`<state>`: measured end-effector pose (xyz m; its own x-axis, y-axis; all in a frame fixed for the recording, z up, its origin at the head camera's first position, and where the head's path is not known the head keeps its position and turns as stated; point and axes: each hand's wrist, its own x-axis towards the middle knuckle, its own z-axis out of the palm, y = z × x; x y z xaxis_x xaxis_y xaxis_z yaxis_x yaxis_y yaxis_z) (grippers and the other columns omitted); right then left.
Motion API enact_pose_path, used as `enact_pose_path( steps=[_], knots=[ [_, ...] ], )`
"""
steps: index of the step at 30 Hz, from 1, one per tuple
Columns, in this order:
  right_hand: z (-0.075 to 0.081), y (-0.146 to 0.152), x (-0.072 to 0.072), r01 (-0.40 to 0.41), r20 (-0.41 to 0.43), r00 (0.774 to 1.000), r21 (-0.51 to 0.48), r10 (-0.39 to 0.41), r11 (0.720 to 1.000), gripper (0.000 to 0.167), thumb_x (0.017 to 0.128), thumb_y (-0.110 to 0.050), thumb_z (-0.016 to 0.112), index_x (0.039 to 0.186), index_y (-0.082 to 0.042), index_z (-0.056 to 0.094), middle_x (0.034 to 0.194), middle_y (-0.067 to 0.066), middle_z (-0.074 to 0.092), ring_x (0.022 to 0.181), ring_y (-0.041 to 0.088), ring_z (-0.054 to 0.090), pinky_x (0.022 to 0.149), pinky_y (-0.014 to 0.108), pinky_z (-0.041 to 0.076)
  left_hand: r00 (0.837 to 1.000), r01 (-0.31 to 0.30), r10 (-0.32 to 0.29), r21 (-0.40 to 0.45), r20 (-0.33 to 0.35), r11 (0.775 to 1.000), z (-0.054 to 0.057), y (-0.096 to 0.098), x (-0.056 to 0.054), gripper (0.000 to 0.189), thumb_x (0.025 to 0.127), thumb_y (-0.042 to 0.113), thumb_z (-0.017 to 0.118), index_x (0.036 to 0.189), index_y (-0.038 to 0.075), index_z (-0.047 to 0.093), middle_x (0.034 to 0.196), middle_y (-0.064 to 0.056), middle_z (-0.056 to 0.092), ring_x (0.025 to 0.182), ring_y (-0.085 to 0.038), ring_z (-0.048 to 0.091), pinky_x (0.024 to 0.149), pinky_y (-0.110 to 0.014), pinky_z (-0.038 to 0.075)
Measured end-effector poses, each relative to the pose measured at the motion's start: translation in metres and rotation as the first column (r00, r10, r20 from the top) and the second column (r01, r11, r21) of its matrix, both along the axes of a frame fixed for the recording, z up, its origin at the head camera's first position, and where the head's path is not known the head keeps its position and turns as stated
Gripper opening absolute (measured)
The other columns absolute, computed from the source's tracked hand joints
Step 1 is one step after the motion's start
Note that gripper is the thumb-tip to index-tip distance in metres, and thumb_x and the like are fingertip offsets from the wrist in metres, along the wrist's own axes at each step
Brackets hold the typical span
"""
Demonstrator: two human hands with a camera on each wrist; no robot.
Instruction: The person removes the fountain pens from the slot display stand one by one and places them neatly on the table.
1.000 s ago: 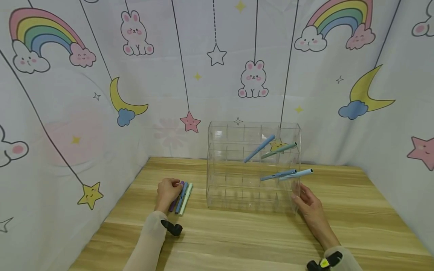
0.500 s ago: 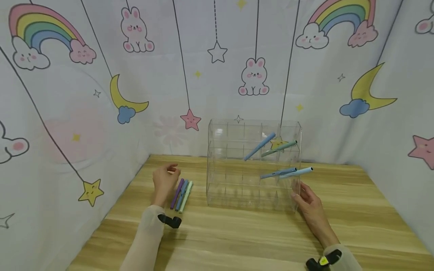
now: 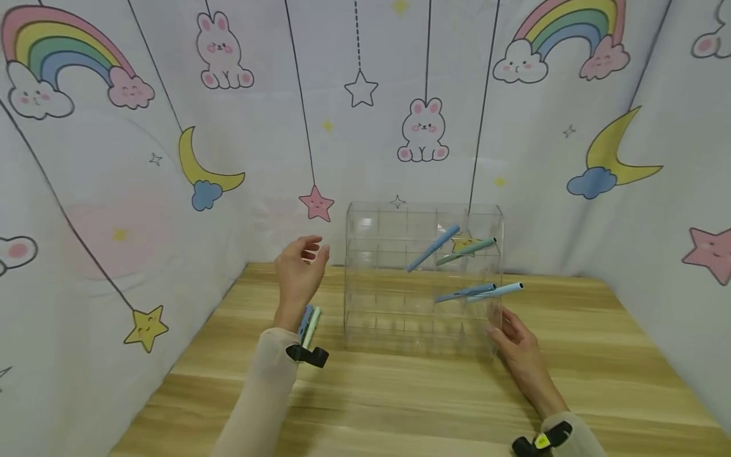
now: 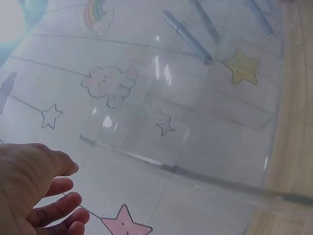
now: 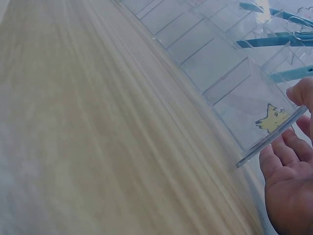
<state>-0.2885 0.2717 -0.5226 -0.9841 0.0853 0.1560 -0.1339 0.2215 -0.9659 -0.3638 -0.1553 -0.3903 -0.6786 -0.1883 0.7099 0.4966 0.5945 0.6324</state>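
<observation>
A clear acrylic compartment rack point(image 3: 422, 311) stands on the table. My right hand point(image 3: 518, 339) steadies its right side wall, thumb in front and fingers behind, as the right wrist view shows at the panel edge point(image 5: 272, 138). My left hand point(image 3: 301, 273) is raised left of the rack with bent fingers and nothing in them; the left wrist view has it beside the rack's edge point(image 4: 171, 169). Slanting from the compartments are a blue pen point(image 3: 433, 249), a green pen point(image 3: 467, 252), a clipped blue pen point(image 3: 464, 292) and a light blue pen point(image 3: 498, 291).
Below my left hand, a pale green pen point(image 3: 312, 328) and a blue pen point(image 3: 304, 321) lie on the wooden table point(image 3: 411, 400), partly covered by the wrist. A white patterned cloth point(image 3: 377, 152) hangs close behind the rack and along both sides.
My left hand has left the pens, lifting up and right toward the rack without any. The purple pen, visible on the table earlier, is now hidden behind the left arm. My right hand stays put.
</observation>
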Motion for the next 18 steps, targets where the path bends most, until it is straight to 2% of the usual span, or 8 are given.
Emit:
enact_pose_path(
  steps=[3, 6, 11, 18],
  knots=[
    [0.001, 0.0, -0.002, 0.009, 0.012, 1.0, 0.01, -0.01, 1.0, 0.066, 0.11, -0.026, 0.063, 0.167, -0.007, 0.036, 0.159, 0.024, 0.053, 0.114, -0.024, 0.054, 0.093, 0.004, 0.049, 0.998, 0.033, -0.034, -0.023, -0.057, 0.999, 0.009, 0.017, 0.0, 0.024, 0.095, 0.012, 0.079, 0.115, -0.001, 0.079, 0.101, -0.025, 0.079, 0.084, -0.042, 0.074, 0.078, -0.054, 0.062],
    [0.0, 0.001, -0.002, 0.009, 0.019, 1.0, 0.002, -0.009, 1.0, 0.066, 0.11, -0.025, 0.063, 0.168, -0.007, 0.035, 0.16, 0.023, 0.051, 0.115, -0.025, 0.054, 0.093, 0.003, 0.048, 0.994, 0.059, -0.063, -0.048, -0.087, 0.997, 0.014, 0.033, -0.001, 0.023, 0.094, 0.01, 0.079, 0.114, -0.002, 0.079, 0.099, -0.024, 0.079, 0.083, -0.042, 0.074, 0.078, -0.054, 0.061],
    [0.0, 0.001, -0.002, 0.002, 0.015, 1.0, -0.009, -0.001, 1.0, 0.068, 0.11, -0.026, 0.062, 0.169, -0.007, 0.032, 0.165, 0.028, 0.045, 0.113, -0.026, 0.051, 0.093, 0.001, 0.046, 0.99, 0.096, -0.103, -0.082, -0.091, 0.992, 0.018, 0.054, -0.001, 0.025, 0.095, 0.011, 0.08, 0.116, -0.001, 0.078, 0.101, -0.023, 0.078, 0.087, -0.041, 0.074, 0.08, -0.052, 0.062],
    [0.001, -0.001, 0.0, -0.012, 0.023, 1.0, -0.017, 0.012, 1.0, 0.069, 0.111, -0.027, 0.062, 0.169, -0.007, 0.032, 0.166, 0.028, 0.044, 0.113, -0.027, 0.05, 0.094, 0.0, 0.045, 0.98, 0.173, -0.184, -0.12, -0.083, 0.978, 0.019, 0.084, -0.001, 0.026, 0.095, 0.012, 0.08, 0.118, 0.001, 0.078, 0.112, -0.021, 0.078, 0.099, -0.038, 0.072, 0.089, -0.051, 0.061]
  ],
)
